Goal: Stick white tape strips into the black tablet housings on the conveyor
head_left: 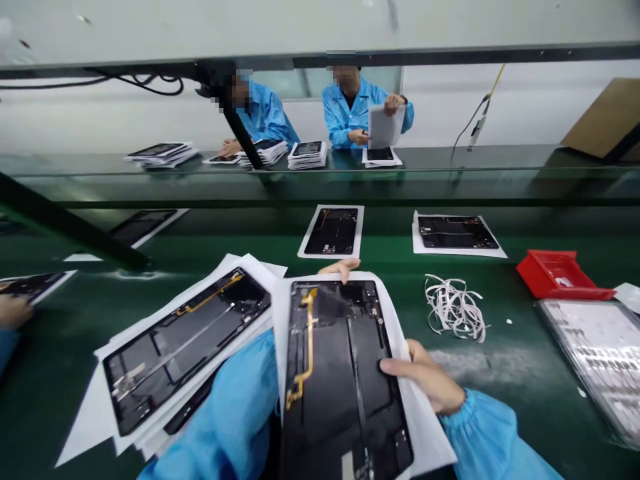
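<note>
A black tablet housing (333, 360) with a gold flex cable lies on a white paper sheet (425, 433), held up in front of me. My left hand (341, 268) grips the far edge; its fingertips curl over the top while the rest is hidden behind the sheet. From the right side, my right hand (427, 377) presses its thumb onto the housing's edge, other fingers behind the paper. To the left, below my sleeve, rests a stack of similar tablet housings (185, 353) interleaved with paper.
Two more housings on paper (333, 231) (457, 233) lie farther back. A tangle of white strips (455, 307), a red bin (560, 275) and a clear tray (600, 360) are at right. Green posts (65, 223) cross at left. Co-workers in blue (367, 110) sit opposite; another hand (14, 312) shows at left.
</note>
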### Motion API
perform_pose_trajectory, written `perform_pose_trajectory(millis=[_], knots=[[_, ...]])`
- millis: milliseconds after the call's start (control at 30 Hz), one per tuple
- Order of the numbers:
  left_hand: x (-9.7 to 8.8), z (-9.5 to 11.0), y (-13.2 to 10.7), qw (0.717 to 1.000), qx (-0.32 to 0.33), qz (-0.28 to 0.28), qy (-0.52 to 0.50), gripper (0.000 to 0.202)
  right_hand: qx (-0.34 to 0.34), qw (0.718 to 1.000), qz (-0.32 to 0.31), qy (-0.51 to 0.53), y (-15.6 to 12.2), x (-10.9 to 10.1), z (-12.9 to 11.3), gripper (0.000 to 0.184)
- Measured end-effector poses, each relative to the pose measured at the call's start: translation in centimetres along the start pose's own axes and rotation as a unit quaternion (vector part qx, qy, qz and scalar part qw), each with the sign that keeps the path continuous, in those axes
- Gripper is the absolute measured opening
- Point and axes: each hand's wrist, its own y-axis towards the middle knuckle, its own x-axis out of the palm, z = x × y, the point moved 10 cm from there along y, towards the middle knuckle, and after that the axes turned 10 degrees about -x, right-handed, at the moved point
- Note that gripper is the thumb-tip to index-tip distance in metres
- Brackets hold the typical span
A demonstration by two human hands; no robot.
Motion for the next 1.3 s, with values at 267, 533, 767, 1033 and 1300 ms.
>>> perform_pose_trajectory(millis=[267,533,767,1033,1300], knots=[[-2.3,-5.5,-3.5,0.995,-0.040,-0.019,-0.093,0.040,-0.045,0.987,-0.050,-0.146,-2.1,0.3,0.3,0.040],[1.5,-0.6,-8.3,0.999,0.029,-0.032,-0.014,0.027,-0.274,0.842,0.139,-0.443,-5.3,-5.1,-7.4,0.024],[8.5,0.8,-10.2,0.985,0.091,-0.133,0.057,0.021,-0.295,0.895,0.090,-0.322,-1.6,-2.4,-6.1,0.035],[8.1,0.4,-10.3,0.986,0.084,-0.133,0.063,0.014,-0.269,0.916,0.099,-0.281,-0.7,-3.5,-3.0,0.011],[8.4,0.4,-11.0,0.982,0.083,-0.133,0.101,0.011,-0.300,0.885,0.114,-0.337,-1.1,-3.2,-4.2,0.008]])
